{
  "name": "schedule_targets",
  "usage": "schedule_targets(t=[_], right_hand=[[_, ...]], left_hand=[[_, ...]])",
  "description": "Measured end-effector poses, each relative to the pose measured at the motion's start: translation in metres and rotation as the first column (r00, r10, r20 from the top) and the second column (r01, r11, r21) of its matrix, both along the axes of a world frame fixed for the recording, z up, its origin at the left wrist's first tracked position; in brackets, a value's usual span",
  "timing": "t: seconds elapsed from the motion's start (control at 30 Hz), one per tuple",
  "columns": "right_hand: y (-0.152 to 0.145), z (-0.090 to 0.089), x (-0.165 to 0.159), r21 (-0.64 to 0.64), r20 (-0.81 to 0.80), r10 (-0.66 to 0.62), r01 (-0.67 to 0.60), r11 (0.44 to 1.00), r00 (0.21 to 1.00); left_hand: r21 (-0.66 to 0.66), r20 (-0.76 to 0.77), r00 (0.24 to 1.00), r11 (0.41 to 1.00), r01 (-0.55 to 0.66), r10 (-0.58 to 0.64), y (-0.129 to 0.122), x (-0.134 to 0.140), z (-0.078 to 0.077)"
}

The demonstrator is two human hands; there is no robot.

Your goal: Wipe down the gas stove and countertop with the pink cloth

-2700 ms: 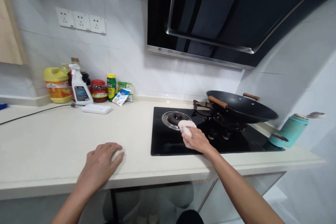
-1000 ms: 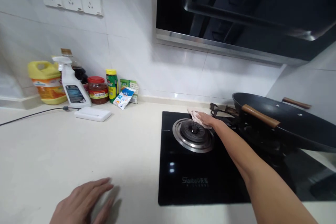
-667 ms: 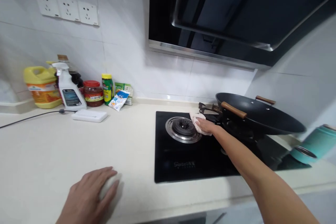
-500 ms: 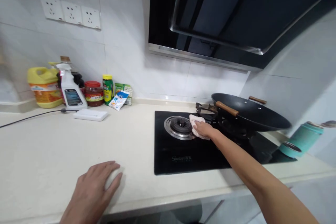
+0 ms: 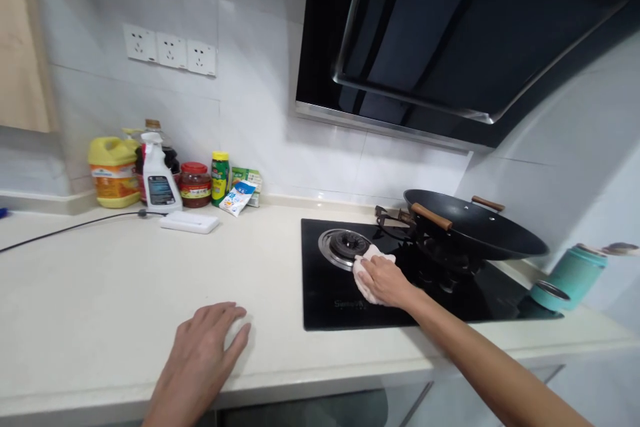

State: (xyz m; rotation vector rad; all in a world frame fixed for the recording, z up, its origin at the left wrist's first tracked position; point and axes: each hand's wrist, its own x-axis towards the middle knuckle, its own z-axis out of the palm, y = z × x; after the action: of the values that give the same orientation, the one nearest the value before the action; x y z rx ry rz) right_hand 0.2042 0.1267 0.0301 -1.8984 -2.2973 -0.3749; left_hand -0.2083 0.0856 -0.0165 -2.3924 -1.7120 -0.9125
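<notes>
A pale cloth (image 5: 364, 279) is bunched under my right hand (image 5: 386, 278), which presses it on the black glass stove (image 5: 320, 307). The cloth lies against the front right of the left burner's metal ring (image 5: 327, 255). My fingers close over the cloth and partly hide it. On the cream countertop (image 5: 100, 293), left of the stove, my left hand (image 5: 207, 340) rests or hovers low with fingers stretched and thumb apart, holding nothing. A black wok (image 5: 480, 230) with wooden handles sits over the right burner.
Along the wall stand a yellow jug (image 5: 114, 173), a white spray bottle (image 5: 160, 180), a red-lidded jar (image 5: 195, 185), a yellow-capped container (image 5: 219, 179) and packets (image 5: 239, 197). A white box (image 5: 190, 222) has a cable. Teal canisters (image 5: 575, 273) stand right; the range hood (image 5: 400, 33) overhangs.
My right hand has drawn the cloth toward the front of the stove, from the burner's right side to its front right. The view has shifted slightly; my left hand keeps its pose.
</notes>
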Motion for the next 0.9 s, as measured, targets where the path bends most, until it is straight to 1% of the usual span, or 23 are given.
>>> schedule_targets(t=[0.13, 0.2, 0.33, 0.43, 0.53, 0.63, 0.8, 0.9], right_hand=[[-0.002, -0.004, -0.018, 0.02, 0.02, 0.166, -0.166, 0.986, 0.986], [0.0, -0.006, -0.029, 0.038, -0.012, 0.213, -0.212, 0.977, 0.977], [0.015, -0.007, -0.057, 0.039, -0.113, 0.238, -0.235, 0.971, 0.965], [0.036, -0.002, -0.081, -0.01, -0.165, 0.24, -0.245, 0.969, 0.957], [0.069, 0.006, -0.099, -0.098, -0.181, 0.212, -0.232, 0.968, 0.96], [0.113, 0.013, -0.105, -0.153, -0.174, 0.177, -0.205, 0.967, 0.969], [0.19, 0.019, -0.095, -0.239, -0.143, 0.067, -0.1, 0.966, 0.987], [0.227, 0.02, -0.081, -0.261, -0.117, -0.005, -0.026, 0.965, 0.993]], left_hand=[[0.015, 0.009, 1.0, 1.0, -0.011, 0.011, 0.001, 0.0, -0.002], [0.033, 0.007, 1.0, 0.999, -0.01, 0.01, 0.002, 0.0, -0.005], [0.075, -0.012, 1.0, 0.997, -0.004, 0.005, 0.004, -0.004, -0.012], [0.079, -0.016, 1.0, 0.997, -0.001, 0.002, 0.006, -0.006, -0.015], [0.081, -0.012, 1.0, 0.997, -0.003, 0.004, 0.008, -0.009, -0.019], [0.099, -0.011, 1.0, 0.995, -0.01, 0.011, 0.012, -0.013, -0.024], [0.15, -0.014, 1.0, 0.988, 0.024, -0.022, 0.014, -0.02, -0.032], [0.158, -0.029, 0.999, 0.987, 0.037, -0.033, 0.015, -0.027, -0.037]])
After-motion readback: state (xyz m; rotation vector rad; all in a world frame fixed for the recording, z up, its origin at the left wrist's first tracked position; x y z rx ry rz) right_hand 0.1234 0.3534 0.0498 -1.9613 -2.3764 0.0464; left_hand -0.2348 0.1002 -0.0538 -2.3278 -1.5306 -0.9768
